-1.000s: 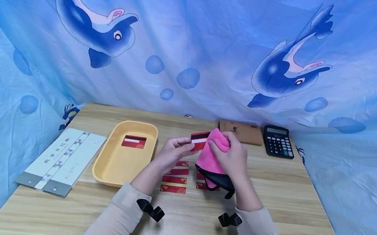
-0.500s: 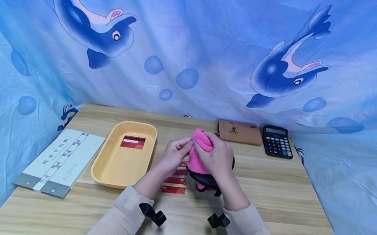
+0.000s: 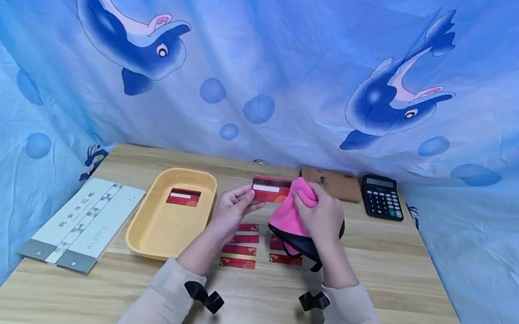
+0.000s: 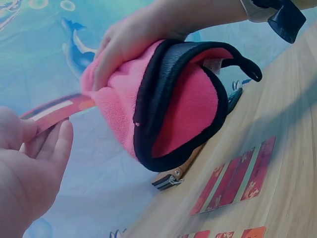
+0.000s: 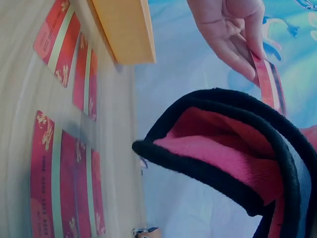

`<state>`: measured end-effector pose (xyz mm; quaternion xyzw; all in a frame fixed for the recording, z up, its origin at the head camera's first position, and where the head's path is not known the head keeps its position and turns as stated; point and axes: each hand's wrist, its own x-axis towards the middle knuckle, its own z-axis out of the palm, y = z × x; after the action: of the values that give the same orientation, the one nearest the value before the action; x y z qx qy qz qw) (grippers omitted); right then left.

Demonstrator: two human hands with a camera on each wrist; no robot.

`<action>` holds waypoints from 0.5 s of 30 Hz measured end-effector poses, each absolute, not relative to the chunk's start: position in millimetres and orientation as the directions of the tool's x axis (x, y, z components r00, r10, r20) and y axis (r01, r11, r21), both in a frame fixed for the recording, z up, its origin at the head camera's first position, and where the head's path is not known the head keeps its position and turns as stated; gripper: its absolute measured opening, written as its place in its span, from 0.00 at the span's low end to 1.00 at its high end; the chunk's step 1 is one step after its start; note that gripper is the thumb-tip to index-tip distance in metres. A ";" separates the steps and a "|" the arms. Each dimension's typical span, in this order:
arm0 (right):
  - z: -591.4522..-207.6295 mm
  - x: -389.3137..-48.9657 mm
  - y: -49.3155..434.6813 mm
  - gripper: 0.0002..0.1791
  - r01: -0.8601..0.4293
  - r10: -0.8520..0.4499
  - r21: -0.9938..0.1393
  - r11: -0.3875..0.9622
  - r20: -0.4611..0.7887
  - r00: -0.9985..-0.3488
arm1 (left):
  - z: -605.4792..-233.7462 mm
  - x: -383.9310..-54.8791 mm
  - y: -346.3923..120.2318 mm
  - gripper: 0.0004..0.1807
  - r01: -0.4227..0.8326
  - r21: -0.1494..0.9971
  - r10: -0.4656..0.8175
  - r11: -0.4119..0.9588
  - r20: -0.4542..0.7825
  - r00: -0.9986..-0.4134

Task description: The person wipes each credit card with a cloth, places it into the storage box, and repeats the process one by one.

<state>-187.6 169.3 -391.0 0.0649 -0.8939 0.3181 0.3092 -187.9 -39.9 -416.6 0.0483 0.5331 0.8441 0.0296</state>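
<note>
Between thumb and fingers, my left hand (image 3: 231, 207) pinches the left end of a red bank card (image 3: 269, 197) above the table; its dark stripe and white strip face me. My right hand (image 3: 321, 213) grips a pink cloth (image 3: 285, 218) with black edging, bunched up and pressed to the card's right end. In the left wrist view the cloth's folded lower part (image 4: 190, 111) hangs open below the fingers. Under the hands lie red cards in two columns, a left column (image 3: 239, 249) and a right column (image 3: 285, 260), the right one partly hidden by the cloth.
A yellow tray (image 3: 134, 241) on the left holds one red card (image 3: 183, 197). Left of it lies a pale cash journal (image 3: 87, 220). At the back right are a brown wallet (image 3: 340, 185) and a black calculator (image 3: 382, 197). A blue dolphin curtain (image 3: 271, 52) surrounds the table.
The cloth first moved left over the card, covering it, then slid back right, so most of the card shows again. The left hand keeps hold of the card.
</note>
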 end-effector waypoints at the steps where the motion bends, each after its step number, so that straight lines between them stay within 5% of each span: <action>1: -392.2 -187.5 171.0 0.15 -0.308 0.083 -0.534 0.787 0.587 -0.805 | -416.5 -188.1 -40.5 0.20 -0.011 0.901 0.092 -0.434 0.032 -0.995; 15: -398.2 -184.0 193.9 0.21 -0.257 0.151 -0.636 0.728 0.515 -0.844 | -405.2 -198.4 -86.8 0.22 -0.019 0.918 -0.134 -0.397 -0.079 -0.988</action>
<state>-184.0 193.9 -398.2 0.0300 -0.8870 0.3678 0.2776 -198.4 -86.8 -405.2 -0.0698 0.5480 0.8328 -0.0344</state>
